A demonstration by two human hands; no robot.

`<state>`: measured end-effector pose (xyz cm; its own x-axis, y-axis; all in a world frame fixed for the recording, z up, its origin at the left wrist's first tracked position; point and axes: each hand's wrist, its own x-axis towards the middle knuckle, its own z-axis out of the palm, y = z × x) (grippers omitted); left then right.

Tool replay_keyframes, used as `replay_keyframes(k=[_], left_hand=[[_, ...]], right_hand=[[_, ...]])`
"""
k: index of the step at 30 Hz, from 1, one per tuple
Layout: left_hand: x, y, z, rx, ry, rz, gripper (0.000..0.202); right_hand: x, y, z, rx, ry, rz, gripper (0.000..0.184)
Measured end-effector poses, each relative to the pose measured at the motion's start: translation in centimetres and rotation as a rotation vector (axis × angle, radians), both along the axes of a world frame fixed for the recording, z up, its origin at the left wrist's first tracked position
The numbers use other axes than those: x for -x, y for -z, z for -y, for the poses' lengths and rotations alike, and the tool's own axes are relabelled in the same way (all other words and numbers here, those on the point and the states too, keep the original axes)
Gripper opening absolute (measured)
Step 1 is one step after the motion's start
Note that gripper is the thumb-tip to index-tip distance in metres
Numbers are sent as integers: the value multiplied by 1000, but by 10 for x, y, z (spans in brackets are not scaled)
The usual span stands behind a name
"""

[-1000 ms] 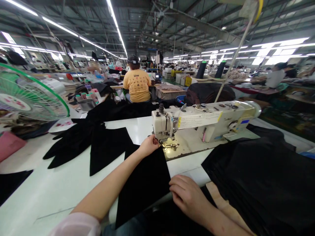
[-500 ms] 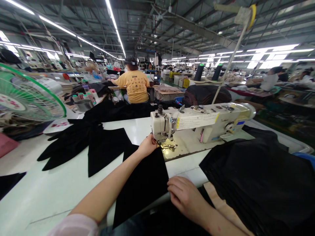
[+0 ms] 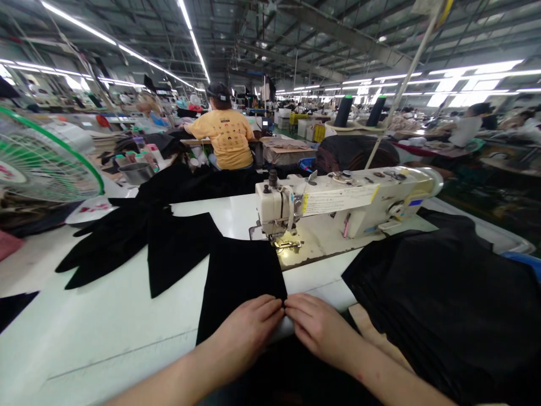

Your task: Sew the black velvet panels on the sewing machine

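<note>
A black fabric piece (image 3: pixel 240 276) lies flat on the white table (image 3: pixel 97 321), its far corner near the needle of a cream sewing machine (image 3: pixel 338 206). My left hand (image 3: pixel 249 327) rests on the fabric's near right edge, fingers together and pressing down. My right hand (image 3: pixel 319 327) sits right beside it, fingertips touching the same edge at the table's front. The fingertips of both hands meet at the fabric's corner.
More black cut pieces (image 3: pixel 139 242) fan out on the left. A black fabric heap (image 3: pixel 448 299) fills the right. A green fan (image 3: pixel 42 160) stands far left. A person in a yellow shirt (image 3: pixel 228 138) sits ahead, facing away.
My left hand has drawn back from the machine's needle area to the fabric's near edge, meeting my right hand. The right hand has barely moved.
</note>
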<state>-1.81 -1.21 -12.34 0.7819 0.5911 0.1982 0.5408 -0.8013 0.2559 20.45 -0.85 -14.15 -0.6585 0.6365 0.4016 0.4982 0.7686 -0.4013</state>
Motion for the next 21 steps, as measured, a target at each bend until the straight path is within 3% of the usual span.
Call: replay_keyframes(k=[8, 21], left_hand=[[11, -12, -54, 29, -26, 84, 33], [28, -10, -125, -35, -133, 45, 34]], right_hand=[[15, -3, -47, -51, 64, 30, 29], [37, -4, -105, -106, 253, 106, 23]])
